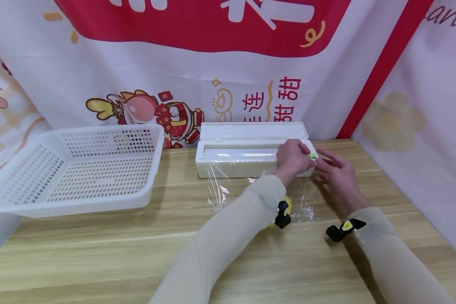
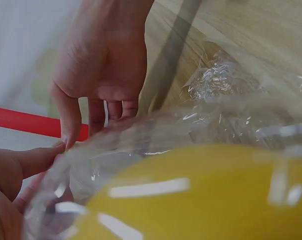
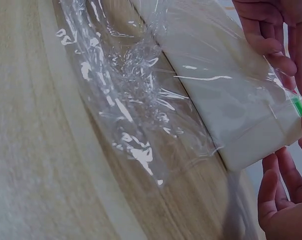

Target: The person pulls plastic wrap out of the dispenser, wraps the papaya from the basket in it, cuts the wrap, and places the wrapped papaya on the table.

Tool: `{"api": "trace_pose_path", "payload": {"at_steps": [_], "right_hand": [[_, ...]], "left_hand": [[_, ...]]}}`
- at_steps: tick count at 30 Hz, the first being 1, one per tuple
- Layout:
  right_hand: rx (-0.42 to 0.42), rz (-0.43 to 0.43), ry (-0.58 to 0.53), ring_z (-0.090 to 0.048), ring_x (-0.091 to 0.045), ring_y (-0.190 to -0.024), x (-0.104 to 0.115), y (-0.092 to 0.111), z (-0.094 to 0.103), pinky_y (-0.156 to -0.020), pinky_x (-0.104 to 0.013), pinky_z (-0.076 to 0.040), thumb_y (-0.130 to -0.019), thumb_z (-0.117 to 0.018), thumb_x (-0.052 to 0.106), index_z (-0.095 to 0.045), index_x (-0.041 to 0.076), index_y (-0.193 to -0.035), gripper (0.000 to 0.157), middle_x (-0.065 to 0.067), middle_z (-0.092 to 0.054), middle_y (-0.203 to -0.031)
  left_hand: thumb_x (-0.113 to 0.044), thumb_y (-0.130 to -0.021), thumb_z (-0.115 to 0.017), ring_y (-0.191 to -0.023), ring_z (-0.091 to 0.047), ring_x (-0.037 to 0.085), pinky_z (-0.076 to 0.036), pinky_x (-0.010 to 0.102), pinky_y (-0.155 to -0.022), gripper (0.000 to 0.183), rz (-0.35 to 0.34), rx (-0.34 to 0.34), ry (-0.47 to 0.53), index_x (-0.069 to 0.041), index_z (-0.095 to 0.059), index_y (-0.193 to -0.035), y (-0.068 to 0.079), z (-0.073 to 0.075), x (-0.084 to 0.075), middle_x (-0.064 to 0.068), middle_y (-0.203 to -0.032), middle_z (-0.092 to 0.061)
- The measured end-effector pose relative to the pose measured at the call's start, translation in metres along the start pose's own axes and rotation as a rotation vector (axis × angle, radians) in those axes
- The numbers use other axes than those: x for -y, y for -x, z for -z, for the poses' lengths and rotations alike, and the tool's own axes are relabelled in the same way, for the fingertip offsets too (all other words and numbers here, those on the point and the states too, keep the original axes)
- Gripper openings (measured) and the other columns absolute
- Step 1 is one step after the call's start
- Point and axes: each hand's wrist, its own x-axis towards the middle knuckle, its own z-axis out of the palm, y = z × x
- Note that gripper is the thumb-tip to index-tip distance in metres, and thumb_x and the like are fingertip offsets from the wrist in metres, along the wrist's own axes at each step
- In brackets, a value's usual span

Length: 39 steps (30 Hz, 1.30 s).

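A film roll (image 1: 243, 153) is being housed in the white box (image 1: 247, 170), its green slider (image 1: 312, 156) being pinched by the left hand (image 1: 291, 157), the right hand (image 1: 340, 177) being held relaxed alongside

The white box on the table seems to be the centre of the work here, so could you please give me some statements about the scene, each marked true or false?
1. The left hand and right hand are both at the right end of the white box. True.
2. The lid is closed. False: the lid stands open at the back of the box.
3. Clear film reaches from the box over the table. True.
4. The basket is right of the box. False: the basket is to its left.
5. The green piece is at the box's left end. False: the green piece is at the right end.
6. The left wrist view shows something yellow. True.
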Motion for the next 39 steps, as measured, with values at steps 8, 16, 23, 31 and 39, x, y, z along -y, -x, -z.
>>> {"api": "trace_pose_path", "payload": {"at_steps": [8, 16, 23, 31, 39], "right_hand": [[0.010, 0.029, -0.025, -0.067, -0.015, -0.097, -0.003, -0.002, 0.000, -0.083, -0.027, -0.060, -0.096, -0.079, 0.025, -0.059, 0.028, -0.152, 0.060, 0.006, -0.069, -0.122], [0.004, 0.040, -0.020, -0.067, -0.013, -0.095, 0.000, -0.002, 0.005, -0.082, -0.025, -0.060, -0.096, -0.080, 0.025, -0.058, 0.025, -0.153, 0.061, 0.007, -0.070, -0.122], [0.001, 0.065, -0.019, -0.070, -0.011, -0.093, -0.003, -0.005, 0.005, -0.079, -0.024, -0.060, -0.094, -0.082, 0.024, -0.058, 0.018, -0.153, 0.065, 0.007, -0.073, -0.114], [-0.015, 0.045, 0.040, -0.070, -0.009, -0.101, -0.001, -0.006, 0.006, -0.084, -0.024, -0.059, -0.094, -0.081, 0.029, -0.059, 0.024, -0.152, 0.062, 0.010, -0.072, -0.120], [0.016, 0.063, 0.170, -0.067, -0.009, -0.108, 0.002, -0.006, 0.006, -0.088, -0.024, -0.054, -0.098, -0.075, 0.037, -0.062, 0.025, -0.149, 0.054, 0.016, -0.074, -0.120]], "left_hand": [[-0.016, -0.063, -0.101, -0.078, -0.064, 0.012, -0.049, 0.023, -0.064, 0.038, -0.021, -0.057, -0.027, -0.033, -0.069, -0.074, -0.042, -0.038, 0.021, -0.014, -0.073, -0.066], [-0.006, -0.071, -0.091, -0.078, -0.066, 0.012, -0.051, 0.023, -0.062, 0.032, 0.020, -0.023, -0.004, -0.031, -0.072, -0.079, -0.026, -0.021, 0.009, -0.009, -0.077, -0.070], [-0.008, -0.077, -0.084, -0.065, -0.066, 0.006, -0.048, 0.019, -0.070, 0.023, -0.001, -0.002, -0.003, -0.029, -0.077, -0.079, -0.035, -0.027, 0.017, -0.013, -0.058, -0.068], [-0.009, -0.082, -0.085, -0.059, -0.067, 0.007, -0.048, 0.021, -0.070, 0.019, 0.011, 0.028, -0.004, -0.028, -0.082, -0.082, -0.033, -0.021, 0.014, -0.010, -0.057, -0.070], [-0.010, -0.085, -0.083, -0.077, -0.070, 0.006, -0.051, 0.019, -0.079, 0.018, -0.003, 0.035, -0.036, -0.027, -0.085, -0.087, -0.022, -0.009, 0.008, -0.011, -0.062, -0.073]]}}
